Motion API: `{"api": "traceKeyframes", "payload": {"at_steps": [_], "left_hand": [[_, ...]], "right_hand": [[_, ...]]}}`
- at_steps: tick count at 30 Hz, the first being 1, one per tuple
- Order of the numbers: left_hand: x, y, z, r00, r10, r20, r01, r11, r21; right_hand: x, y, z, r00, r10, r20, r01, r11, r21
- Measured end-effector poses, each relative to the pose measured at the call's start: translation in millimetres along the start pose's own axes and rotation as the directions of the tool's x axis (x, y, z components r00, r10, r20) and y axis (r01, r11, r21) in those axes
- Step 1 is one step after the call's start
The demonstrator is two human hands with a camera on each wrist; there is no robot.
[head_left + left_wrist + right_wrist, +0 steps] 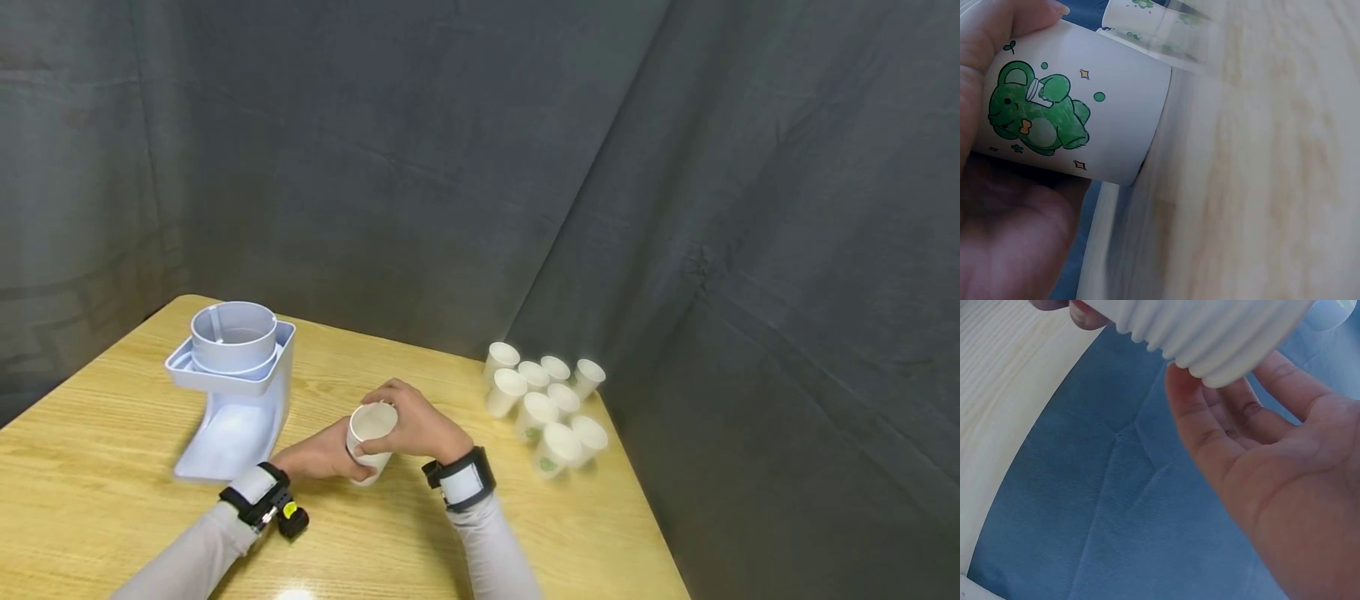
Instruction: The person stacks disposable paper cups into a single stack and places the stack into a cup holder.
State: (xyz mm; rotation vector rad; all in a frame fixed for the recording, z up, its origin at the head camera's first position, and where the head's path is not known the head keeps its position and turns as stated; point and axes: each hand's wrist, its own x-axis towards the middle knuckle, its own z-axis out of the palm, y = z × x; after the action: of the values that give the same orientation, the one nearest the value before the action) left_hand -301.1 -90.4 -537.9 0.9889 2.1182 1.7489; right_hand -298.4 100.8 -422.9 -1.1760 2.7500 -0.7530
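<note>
Holding one stack [1210, 334] of paper cups between our two hands, we have the left hand [322, 454] wrapped round its smooth, tapering side, while the right hand [422, 423] grasps it by the rim, thumb and fingers on either side of the round mouth. The stack leans a little, mouth up, near the middle of the table [112, 433]; we cannot tell whether its base touches the wood. Close to the right fingers, nested rims bulge in rounded white ribs. By the left thumb, the matte wall bears a green cartoon animal [1041, 112]. Black straps [467, 482] with flat white panels circle our wrists over pale, soft sleeves [491, 542]. To our left stands a glossy plastic stand [232, 429], its curved base sweeping up to a squared tray, with a round tub [234, 354] set in it. To our right, loose cups [538, 417] cluster, slightly blurred. Beyond the grained tabletop hangs dark, creased cloth [405, 183].
</note>
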Motion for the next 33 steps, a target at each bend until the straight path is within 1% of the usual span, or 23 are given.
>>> {"api": "traceKeyframes", "payload": {"at_steps": [4,7,10,13,15,17,21,26,29,33], "left_hand": [[0.6,0.0,0.0,1.000,-0.003,0.004,0.003,1.000,0.004],[1.0,0.8,0.0,1.000,-0.005,0.006,0.005,1.000,-0.005],[0.9,1.5,-0.2,1.000,-0.005,0.003,0.005,1.000,0.009],[0.2,1.3,-0.5,1.000,-0.007,-0.006,0.008,1.000,0.029],[-0.5,0.9,-0.8,1.000,-0.008,-0.016,0.009,1.000,0.026],[-1.4,0.8,-0.9,1.000,-0.012,-0.027,0.012,1.000,0.023],[-2.5,0.8,-0.7,0.999,-0.018,-0.049,0.019,0.999,0.026],[-1.5,0.8,0.3,0.998,-0.024,-0.058,0.026,0.999,0.038],[-0.6,0.4,0.7,0.998,-0.020,-0.058,0.023,0.999,0.043],[0.4,-0.2,1.1,0.998,-0.014,-0.054,0.017,0.999,0.045]], "right_hand": [[-0.7,-0.8,-0.6,1.000,0.003,0.014,-0.003,1.000,-0.016],[-1.6,-2.0,-2.2,1.000,-0.016,0.022,0.017,0.999,-0.051],[-1.9,-0.9,-5.3,0.999,-0.037,0.009,0.037,0.997,-0.064],[-0.4,5.8,-9.9,0.999,-0.028,-0.034,0.026,0.999,-0.036],[0.8,15.1,-13.2,0.997,0.010,-0.078,-0.011,1.000,-0.011],[2.1,28.6,-16.0,0.990,0.060,-0.125,-0.060,0.998,0.006],[2.8,63.7,-20.4,0.962,0.164,-0.217,-0.167,0.986,0.007],[-0.8,104.4,-28.4,0.921,0.257,-0.294,-0.267,0.964,0.005],[-5.4,123.5,-33.6,0.892,0.319,-0.320,-0.338,0.941,-0.002],[-12.7,143.4,-40.1,0.845,0.410,-0.344,-0.449,0.893,-0.040]]}}
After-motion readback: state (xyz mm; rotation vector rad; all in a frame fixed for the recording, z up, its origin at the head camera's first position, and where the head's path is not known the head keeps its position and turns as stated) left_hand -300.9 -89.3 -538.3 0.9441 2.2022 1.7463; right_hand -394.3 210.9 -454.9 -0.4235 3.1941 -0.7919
